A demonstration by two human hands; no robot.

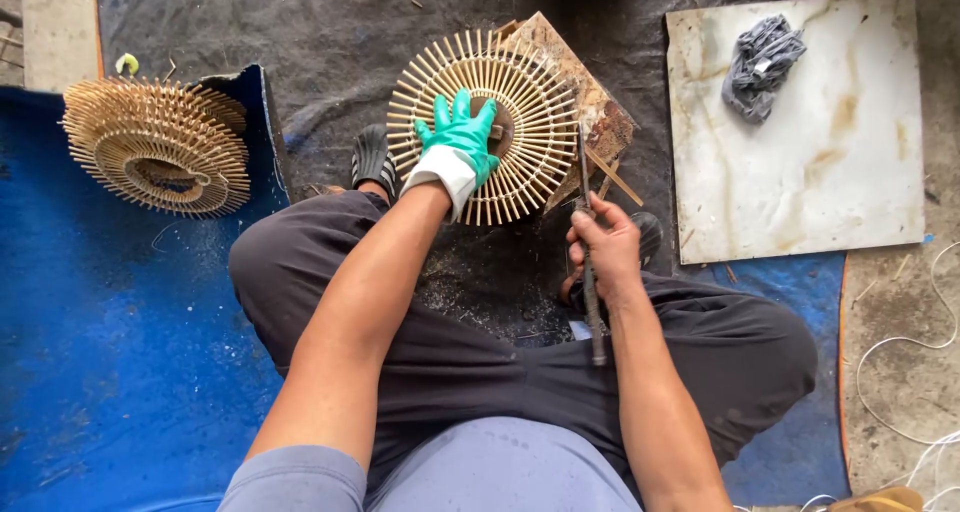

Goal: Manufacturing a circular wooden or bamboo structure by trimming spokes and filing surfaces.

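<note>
Two bamboo discs (487, 122) — one pressed flat under gloved left grip (458, 140), fingers spread. One long blade (588, 262) — clamped in bare right grip (603, 247), just beside.

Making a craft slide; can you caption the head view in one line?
Gloved left hand steadies a round bamboo-stick frame on a wooden block while the bare right hand holds a long blade.

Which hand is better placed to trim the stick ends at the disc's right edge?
Right. The right hand grips the long blade, whose tip lies at the right edge of the bamboo disc. The gloved left hand is pressed flat on the disc, steadying it.
</note>
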